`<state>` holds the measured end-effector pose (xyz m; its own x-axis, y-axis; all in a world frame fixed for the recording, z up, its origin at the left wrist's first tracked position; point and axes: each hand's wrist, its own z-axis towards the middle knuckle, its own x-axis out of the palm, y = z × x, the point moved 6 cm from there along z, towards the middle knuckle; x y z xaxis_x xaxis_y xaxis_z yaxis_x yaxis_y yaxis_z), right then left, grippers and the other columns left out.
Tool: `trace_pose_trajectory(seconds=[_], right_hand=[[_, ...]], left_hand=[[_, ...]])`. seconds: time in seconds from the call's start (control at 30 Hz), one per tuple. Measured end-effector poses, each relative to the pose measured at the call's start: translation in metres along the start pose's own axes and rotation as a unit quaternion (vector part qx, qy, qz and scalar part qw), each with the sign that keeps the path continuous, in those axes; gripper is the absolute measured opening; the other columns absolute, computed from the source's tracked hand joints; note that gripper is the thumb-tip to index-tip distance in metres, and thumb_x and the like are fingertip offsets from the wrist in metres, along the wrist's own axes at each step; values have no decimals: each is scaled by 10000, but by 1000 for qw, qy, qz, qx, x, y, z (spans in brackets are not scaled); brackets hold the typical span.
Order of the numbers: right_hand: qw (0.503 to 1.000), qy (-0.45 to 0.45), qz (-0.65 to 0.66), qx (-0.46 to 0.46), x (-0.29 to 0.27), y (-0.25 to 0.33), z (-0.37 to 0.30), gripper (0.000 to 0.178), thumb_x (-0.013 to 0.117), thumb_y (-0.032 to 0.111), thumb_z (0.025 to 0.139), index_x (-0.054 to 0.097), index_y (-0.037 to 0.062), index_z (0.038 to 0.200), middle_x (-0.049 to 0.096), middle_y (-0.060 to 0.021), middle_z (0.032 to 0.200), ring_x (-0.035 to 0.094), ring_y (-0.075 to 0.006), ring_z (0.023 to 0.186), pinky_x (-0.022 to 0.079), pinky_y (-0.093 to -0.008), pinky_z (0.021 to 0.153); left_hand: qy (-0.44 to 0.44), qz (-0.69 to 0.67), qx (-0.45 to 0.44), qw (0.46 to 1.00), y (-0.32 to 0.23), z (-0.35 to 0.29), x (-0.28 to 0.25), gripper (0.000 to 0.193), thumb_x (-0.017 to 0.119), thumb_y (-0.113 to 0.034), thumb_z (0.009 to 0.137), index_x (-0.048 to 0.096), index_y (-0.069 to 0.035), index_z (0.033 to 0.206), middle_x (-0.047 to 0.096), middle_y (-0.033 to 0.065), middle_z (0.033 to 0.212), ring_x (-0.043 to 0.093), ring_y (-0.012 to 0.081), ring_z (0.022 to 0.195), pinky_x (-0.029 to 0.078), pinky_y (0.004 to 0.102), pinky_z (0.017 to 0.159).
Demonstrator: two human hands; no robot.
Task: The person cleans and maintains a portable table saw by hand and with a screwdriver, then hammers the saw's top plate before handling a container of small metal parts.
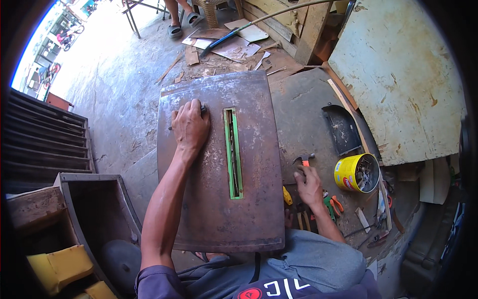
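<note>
The left hand (191, 122) is curled closed around a dark object (203, 108), mostly hidden by the fingers, on the far left part of the brown surface (209, 209), left of the green-edged slot (232, 154). Right of the surface, the right hand (309, 185) is partly curled just beside the hammer (304, 159); whether it grips the handle cannot be told.

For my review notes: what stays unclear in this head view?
Head view:
- Dark object on the brown tabletop: mostly covered by the left hand; full shape hidden.
- Orange-and-dark hammer: partly behind the right hand; grip unclear.
- Small greyish pieces inside the round yellow can: too small to identify.
- Another person's legs: upper body cut off by the top edge.
</note>
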<state>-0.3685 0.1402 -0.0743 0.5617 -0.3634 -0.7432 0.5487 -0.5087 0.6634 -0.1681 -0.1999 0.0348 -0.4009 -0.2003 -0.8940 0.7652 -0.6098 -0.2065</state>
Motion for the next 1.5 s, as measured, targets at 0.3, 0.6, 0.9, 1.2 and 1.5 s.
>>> trace_pose_trajectory(seconds=[0.3, 0.6, 0.9, 1.2, 1.5], right_hand=[[883, 226, 407, 68, 32, 77, 13, 501, 506, 436, 1084, 670, -34, 1138, 667, 8, 923, 560, -67, 859, 472, -273, 802], [806, 315, 484, 131, 15, 128, -22, 419, 583, 334, 1059, 667, -69, 1139, 721, -78, 1017, 630, -97, 922, 500, -262, 841], [667, 512, 541, 26, 33, 254, -26, 395, 574, 260, 1051, 573, -74, 1262, 713, -132, 1088, 698, -208, 991, 621, -343, 791], [690, 489, 496, -196, 83, 320, -21, 265, 541, 206, 1009, 617, 8, 1168, 709, -247, 903, 709, -406, 831, 539, -456, 782], [812, 427, 350, -191, 119, 279, 13, 291, 591, 220, 959, 720, 14, 1118, 726, -258, 974, 711, -429, 929, 559, -493, 870]], left_hand=[[-18, 0, 2, 1000, 0, 0, 3, 211, 669, -268, 907, 597, -70, 905, 684, 130, 926, 658, 324, 946, 440, 472, 865], [100, -86, -106, 986, 46, -24, -79, 308, 647, -317, 980, 632, -19, 899, 677, 178, 876, 658, 342, 792, 480, 457, 748], [124, -81, -18, 989, -57, -88, -233, 340, 763, -190, 874, 655, -1, 1135, 639, 171, 974, 665, 315, 860, 535, 411, 777], [113, -27, -176, 978, -4, -121, -214, 580, 747, -264, 930, 579, 2, 1418, 624, 180, 1300, 621, 285, 1208, 483, 385, 1022], [115, -24, -230, 966, 67, -124, -230, 541, 630, -64, 889, 577, -7, 1425, 643, 128, 1247, 622, 224, 1128, 465, 343, 1010]])
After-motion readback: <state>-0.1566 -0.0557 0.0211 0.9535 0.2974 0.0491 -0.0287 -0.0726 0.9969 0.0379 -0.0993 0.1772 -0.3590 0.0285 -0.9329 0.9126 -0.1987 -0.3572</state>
